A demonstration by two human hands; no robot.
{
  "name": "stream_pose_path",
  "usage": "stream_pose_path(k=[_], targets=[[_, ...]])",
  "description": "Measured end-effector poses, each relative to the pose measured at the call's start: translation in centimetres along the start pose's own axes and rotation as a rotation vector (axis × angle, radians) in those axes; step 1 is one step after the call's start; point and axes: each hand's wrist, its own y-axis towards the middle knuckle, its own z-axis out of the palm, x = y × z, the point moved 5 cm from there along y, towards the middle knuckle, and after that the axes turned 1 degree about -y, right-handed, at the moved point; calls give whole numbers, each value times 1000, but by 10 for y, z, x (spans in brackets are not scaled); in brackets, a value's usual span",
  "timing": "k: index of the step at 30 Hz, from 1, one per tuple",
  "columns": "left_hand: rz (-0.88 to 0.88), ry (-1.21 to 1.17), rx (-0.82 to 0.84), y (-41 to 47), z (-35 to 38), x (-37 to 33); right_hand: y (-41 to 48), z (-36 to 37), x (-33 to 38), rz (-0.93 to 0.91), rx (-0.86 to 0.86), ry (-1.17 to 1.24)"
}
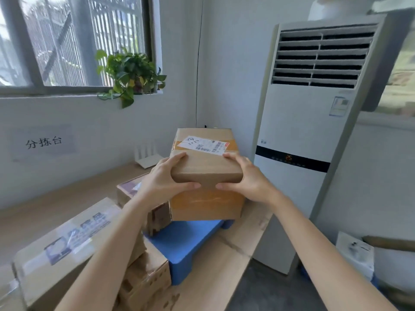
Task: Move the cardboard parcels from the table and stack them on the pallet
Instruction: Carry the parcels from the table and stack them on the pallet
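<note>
Both hands are on it: the left hand [166,180] and right hand [247,178] grip the near top edge of the parcel [202,163], thumbs on the front face, fingers curled over the top, just short of its white shipping label [205,144]. Below the grip, the parcel's base meets the far end of the blue pallet [186,241]; I can't tell whether it's resting there or held just above. Crowding in on the left: a small box [129,189] behind the wrist, a box with punched holes [148,272] under the forearm, and a big taped box [67,243] further out on the table [56,198]. Close on the right stands a tall air conditioner [314,131]. Beyond the grip, a white router [148,159], a wall sign [43,142] and a plant [132,72] on the sill.
</note>
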Motion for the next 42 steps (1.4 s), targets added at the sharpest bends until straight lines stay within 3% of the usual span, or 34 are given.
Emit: stream_pose_path(k=[10, 21, 31, 42], targets=[[-106, 53, 0, 131, 67, 30, 137, -4, -97, -15, 93, 18], [-289, 106, -98, 207, 123, 97, 265, 51, -186, -163, 267, 90], [-497, 234, -257, 234, 171, 153, 353, 127, -244, -326, 496, 249], [-697, 444, -269, 213, 205, 200, 361, 211, -285, -359, 659, 326]])
